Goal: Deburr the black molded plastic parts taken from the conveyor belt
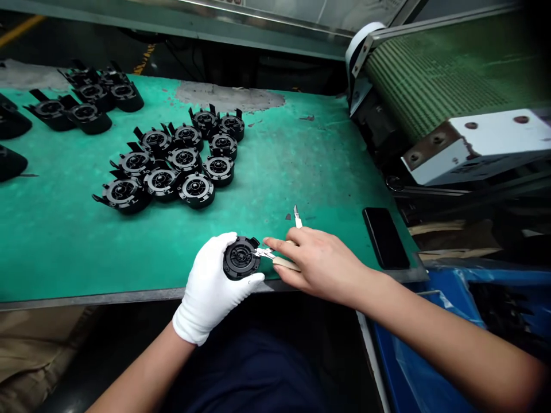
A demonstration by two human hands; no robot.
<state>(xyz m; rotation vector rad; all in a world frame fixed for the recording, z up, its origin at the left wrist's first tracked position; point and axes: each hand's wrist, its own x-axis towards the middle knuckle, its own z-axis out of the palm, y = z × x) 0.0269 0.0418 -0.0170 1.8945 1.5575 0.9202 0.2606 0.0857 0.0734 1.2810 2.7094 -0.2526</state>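
Observation:
My left hand (215,281), in a white glove, grips a round black plastic part (241,258) at the table's front edge. Its ribbed, ringed face is turned up toward me. In my bare right hand (316,258) is a pair of cutting pliers (275,259) with cream handles. The jaws touch or nearly touch the right rim of the part; the exact contact is too small to tell. A small knife (297,217) with a pointed blade shows just beyond my right knuckles. Its lower end is hidden, so I cannot tell if it lies on the table or is held.
Several similar black parts (184,159) stand grouped on the green table (129,252), with more (88,115) at far left. A black phone (386,238) lies at the right edge. A green conveyor belt (451,63) rises beyond it; a blue bin (456,307) with black pieces sits below.

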